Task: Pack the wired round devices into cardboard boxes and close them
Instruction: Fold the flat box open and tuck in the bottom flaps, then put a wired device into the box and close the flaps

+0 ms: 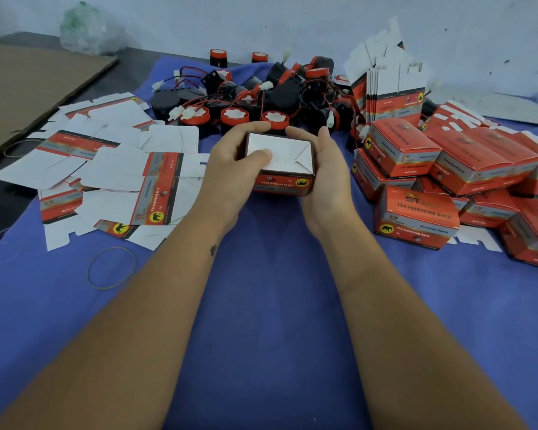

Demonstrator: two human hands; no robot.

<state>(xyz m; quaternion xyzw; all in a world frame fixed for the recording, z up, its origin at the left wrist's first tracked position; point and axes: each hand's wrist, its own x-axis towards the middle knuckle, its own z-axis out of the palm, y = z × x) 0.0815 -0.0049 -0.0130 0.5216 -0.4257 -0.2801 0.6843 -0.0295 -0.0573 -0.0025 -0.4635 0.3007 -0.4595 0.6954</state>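
Both my hands hold one small red cardboard box (pixel 288 169) above the blue cloth, its white folded flaps facing up. My left hand (pixel 230 169) grips the box's left side and its thumb presses on the white flaps. My right hand (pixel 326 172) cups the right side with fingers curled over the far edge. Just behind the box lies a heap of black and red round devices (pixel 255 94) with red and black wires and white plugs.
Flat unfolded box blanks (pixel 115 169) are spread at the left. Closed red boxes (pixel 448 181) are piled at the right, with a stack of upright flat blanks (pixel 392 88) behind them. A rubber band (pixel 112 267) lies on the blue cloth (pixel 271 290). Brown cardboard (pixel 28 88) lies far left.
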